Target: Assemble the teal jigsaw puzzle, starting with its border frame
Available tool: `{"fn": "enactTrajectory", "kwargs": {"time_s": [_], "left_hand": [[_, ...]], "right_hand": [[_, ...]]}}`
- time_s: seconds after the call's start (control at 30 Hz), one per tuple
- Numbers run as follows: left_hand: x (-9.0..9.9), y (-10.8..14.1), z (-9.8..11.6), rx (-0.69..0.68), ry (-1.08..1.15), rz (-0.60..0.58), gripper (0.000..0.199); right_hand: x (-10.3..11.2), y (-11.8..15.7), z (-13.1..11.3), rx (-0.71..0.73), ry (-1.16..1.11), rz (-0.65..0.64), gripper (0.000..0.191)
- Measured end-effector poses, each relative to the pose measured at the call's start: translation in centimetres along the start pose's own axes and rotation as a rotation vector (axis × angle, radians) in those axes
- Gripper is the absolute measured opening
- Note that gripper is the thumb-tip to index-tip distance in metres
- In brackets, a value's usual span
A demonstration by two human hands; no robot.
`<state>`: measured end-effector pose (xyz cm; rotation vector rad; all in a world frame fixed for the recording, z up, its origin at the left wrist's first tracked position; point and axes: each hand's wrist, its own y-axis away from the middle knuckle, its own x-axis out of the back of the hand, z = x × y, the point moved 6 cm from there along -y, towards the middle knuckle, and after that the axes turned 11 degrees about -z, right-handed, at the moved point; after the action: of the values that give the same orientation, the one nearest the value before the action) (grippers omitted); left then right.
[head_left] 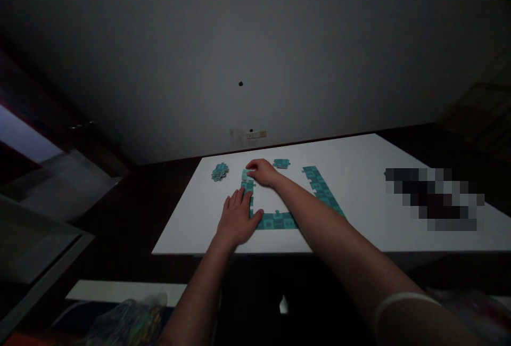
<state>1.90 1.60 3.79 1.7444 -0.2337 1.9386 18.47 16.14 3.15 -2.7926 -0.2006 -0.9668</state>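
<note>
On the white table, teal puzzle pieces form a partial frame (279,221) with a left side, a near side and a right side (324,191). My left hand (238,218) lies with fingers spread on the left side of that frame. At the far end of this side, my right hand (261,171) has its fingers closed on a light teal puzzle piece (246,175). A small pile of loose pieces (220,172) is left of my hands. Another few pieces (281,163) rest beyond the frame, right of my right hand.
The white table (367,175) stands by a grey wall with a socket strip (256,134). A pixelated object (435,197) is at the table's right. Below the near edge, a clear plastic bag (128,319) is at lower left.
</note>
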Motion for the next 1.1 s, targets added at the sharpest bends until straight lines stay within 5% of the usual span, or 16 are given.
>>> {"fn": "enactTrajectory", "kwargs": {"time_s": [0.73, 0.87, 1.1], "left_hand": [[-0.1, -0.1, -0.3, 0.009, 0.013, 0.03, 0.075], [-0.2, 0.0, -0.5, -0.002, 0.037, 0.036, 0.074], [0.0, 0.1, -0.5, -0.022, 0.042, 0.062, 0.072]], "right_hand": [[-0.3, 2.1, -3.4, 0.082, 0.536, -0.143, 0.026], [2.5, 1.5, -2.7, -0.048, 0.594, -0.106, 0.028], [9.1, 4.6, 3.7, -0.372, 0.586, -0.098, 0.046]]}}
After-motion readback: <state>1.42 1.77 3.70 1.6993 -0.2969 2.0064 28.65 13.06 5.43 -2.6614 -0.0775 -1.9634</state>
